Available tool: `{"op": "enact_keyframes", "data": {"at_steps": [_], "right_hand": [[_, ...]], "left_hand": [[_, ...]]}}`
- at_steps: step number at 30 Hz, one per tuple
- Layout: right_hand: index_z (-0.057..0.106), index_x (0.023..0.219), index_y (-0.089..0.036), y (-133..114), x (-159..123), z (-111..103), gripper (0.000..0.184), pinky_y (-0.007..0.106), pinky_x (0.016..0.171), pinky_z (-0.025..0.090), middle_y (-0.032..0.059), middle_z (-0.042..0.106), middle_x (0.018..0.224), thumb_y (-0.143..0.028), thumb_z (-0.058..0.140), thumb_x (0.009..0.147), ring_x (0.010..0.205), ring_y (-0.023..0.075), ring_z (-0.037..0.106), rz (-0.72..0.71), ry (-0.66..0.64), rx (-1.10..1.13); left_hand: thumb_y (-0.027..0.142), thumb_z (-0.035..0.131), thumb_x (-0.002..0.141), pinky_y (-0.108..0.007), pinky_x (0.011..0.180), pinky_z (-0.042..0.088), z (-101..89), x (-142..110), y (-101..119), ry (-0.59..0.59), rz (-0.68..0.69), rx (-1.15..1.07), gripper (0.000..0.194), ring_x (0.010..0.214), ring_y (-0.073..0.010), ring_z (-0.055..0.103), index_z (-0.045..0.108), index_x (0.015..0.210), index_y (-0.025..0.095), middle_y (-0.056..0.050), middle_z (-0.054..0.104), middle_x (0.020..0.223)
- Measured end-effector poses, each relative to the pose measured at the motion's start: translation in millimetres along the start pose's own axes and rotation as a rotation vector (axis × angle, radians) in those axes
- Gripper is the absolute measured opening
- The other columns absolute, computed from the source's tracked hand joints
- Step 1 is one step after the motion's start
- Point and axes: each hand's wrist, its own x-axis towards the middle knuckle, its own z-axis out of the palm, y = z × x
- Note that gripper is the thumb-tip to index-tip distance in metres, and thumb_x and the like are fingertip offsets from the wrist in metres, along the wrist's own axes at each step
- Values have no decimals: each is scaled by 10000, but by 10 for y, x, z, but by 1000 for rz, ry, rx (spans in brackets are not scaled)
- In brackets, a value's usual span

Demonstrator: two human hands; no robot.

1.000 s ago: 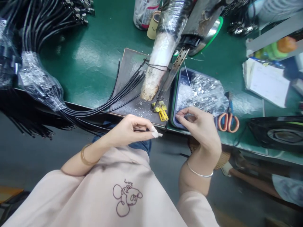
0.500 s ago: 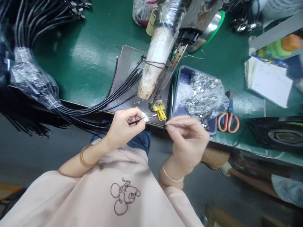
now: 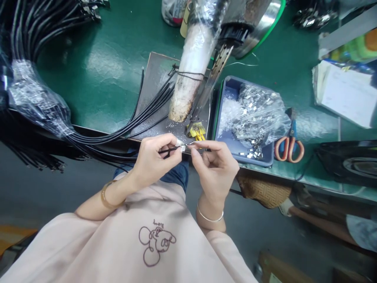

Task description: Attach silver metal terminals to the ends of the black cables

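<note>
My left hand (image 3: 156,155) pinches a black cable (image 3: 168,150) close to its end, with white wrapping on the fingertips. My right hand (image 3: 216,167) is closed in a pinch right at the cable's tip, thumb and forefinger together. Whatever sits between those fingertips is too small to make out. Just beyond the hands, a yellow-handled tool (image 3: 200,135) lies on the grey board (image 3: 157,78). Above it, a slotted metal soldering iron (image 3: 216,67) points down beside a white plastic-wrapped pipe (image 3: 188,63). More black cables (image 3: 118,135) run across the board from the left.
A blue tray (image 3: 265,160) with bagged small metal connectors (image 3: 259,114) stands right of the board. Orange-handled scissors (image 3: 290,147) lie beside it. Cable bundles (image 3: 38,98) wrapped in plastic hang over the left edge. Papers (image 3: 344,94) and a dark device (image 3: 350,163) are farther right.
My right hand has moved left, bringing its pinched fingers up to the cable tip. My left hand keeps its hold in nearly the same place.
</note>
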Motion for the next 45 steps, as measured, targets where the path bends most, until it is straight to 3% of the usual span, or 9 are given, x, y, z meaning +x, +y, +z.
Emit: {"op": "enact_keyframes", "data": {"at_steps": [8,23,39,45], "right_hand": [[702,956,-222,-20,20,1,77,214,405,274,-51,728,754,-183,700,889,408,34,309,11,-4,3],[710,983,-226,-8,3,-43,105,223,425,308,-85,616,645,-170,681,899,416,47,287,-61,-64,-130],[711,983,-247,-8,-8,-33,142,206,405,291,-74,710,733,-147,701,883,413,44,332,-53,-19,-84],[712,980,-249,-11,-5,-44,144,202,410,284,-78,706,713,-138,703,890,421,46,325,-53,-2,-72]], "left_hand": [[121,614,791,-162,432,254,2,-5,-27,-9,15,29,158,474,-46,325,558,655,178,78,442,544],[64,589,831,-204,511,339,-21,-26,-81,5,244,177,182,507,-68,390,576,695,184,61,532,600],[51,600,814,-174,487,323,-41,-32,-55,-54,180,119,182,489,-48,356,564,681,170,85,478,578],[60,594,825,-151,430,239,-39,-36,-68,-45,132,46,187,488,-33,303,538,681,166,90,419,581]]}}
